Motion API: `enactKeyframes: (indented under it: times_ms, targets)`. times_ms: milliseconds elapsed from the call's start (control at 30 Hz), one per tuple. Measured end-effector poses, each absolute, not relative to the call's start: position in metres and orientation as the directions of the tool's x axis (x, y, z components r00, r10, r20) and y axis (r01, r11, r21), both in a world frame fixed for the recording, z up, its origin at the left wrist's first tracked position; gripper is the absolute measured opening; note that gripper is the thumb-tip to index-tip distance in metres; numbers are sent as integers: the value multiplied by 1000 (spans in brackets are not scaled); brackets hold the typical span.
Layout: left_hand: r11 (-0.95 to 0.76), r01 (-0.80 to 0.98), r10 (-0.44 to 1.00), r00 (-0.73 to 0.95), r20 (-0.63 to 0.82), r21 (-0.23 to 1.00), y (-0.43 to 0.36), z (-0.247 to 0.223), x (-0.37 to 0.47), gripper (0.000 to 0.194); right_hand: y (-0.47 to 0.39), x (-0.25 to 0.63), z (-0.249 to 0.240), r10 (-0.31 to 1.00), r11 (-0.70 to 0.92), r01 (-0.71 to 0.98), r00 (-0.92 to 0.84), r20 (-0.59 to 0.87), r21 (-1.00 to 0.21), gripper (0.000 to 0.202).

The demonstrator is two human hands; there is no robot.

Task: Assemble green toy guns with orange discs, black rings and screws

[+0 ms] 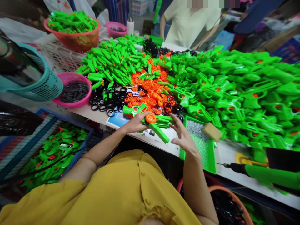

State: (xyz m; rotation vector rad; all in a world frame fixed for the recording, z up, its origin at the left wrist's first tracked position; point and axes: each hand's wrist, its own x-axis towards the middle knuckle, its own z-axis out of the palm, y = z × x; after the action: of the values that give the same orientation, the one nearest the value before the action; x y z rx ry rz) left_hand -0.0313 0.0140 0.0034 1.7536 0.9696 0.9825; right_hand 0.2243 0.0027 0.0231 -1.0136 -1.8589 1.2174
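My left hand [136, 123] is closed around a bright green toy gun [135, 110] above the table's front edge. A round orange wheel [150, 118] sits on the gun's middle, by my left fingertips. From beside the wheel, a long green piece [159, 132] slants down to the right. My right hand [184, 136] is at the gun's front end with thumb and fingers apart; whether a fingertip touches the gun is unclear. Behind the gun lie loose orange parts [153, 90] and black rings [102, 104].
Green toy gun bodies [225, 84] are heaped at right, smaller green pieces [114, 61] at back left. A green tray [203, 153] holds small metal bits, with a tan block [212, 131] at its edge. A green power screwdriver [269, 175] lies right. Another person [191, 25] stands opposite.
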Motion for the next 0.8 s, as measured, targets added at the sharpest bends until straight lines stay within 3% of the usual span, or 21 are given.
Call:
enactKeyframes:
  times_ms: [100,200,267,400,467,567,633,800]
  targets:
    - [-310,250,904,377,202,917,8,8,-36,47,4,220,25,896,273,321,-429,117,-907,101]
    - [-299,263,915,354,196,917,0,10,-42,47,1,220,25,846,334,343,-519,120,-878,92]
    - [-297,276,921,337,198,914,-6,9,-44,43,-1,220,21,810,348,348,-580,92,-871,101]
    - [-348,335,909,349,227,876,-15,4,-54,44,-2,208,17,822,417,515,-565,69,-749,116]
    - [-344,337,903,376,209,876,-21,3,-67,45,-5,197,24,813,449,545,-577,71,-708,101]
    - [-306,281,871,469,148,910,-31,0,-93,55,-8,180,35,751,481,526,-659,21,-702,60]
    - [-277,251,856,503,119,928,-40,-2,-109,61,-11,167,34,706,475,499,-708,-24,-725,47]
    - [-81,234,896,442,-32,969,-70,-22,-165,62,-20,141,-5,601,417,423,-793,-106,-804,65]
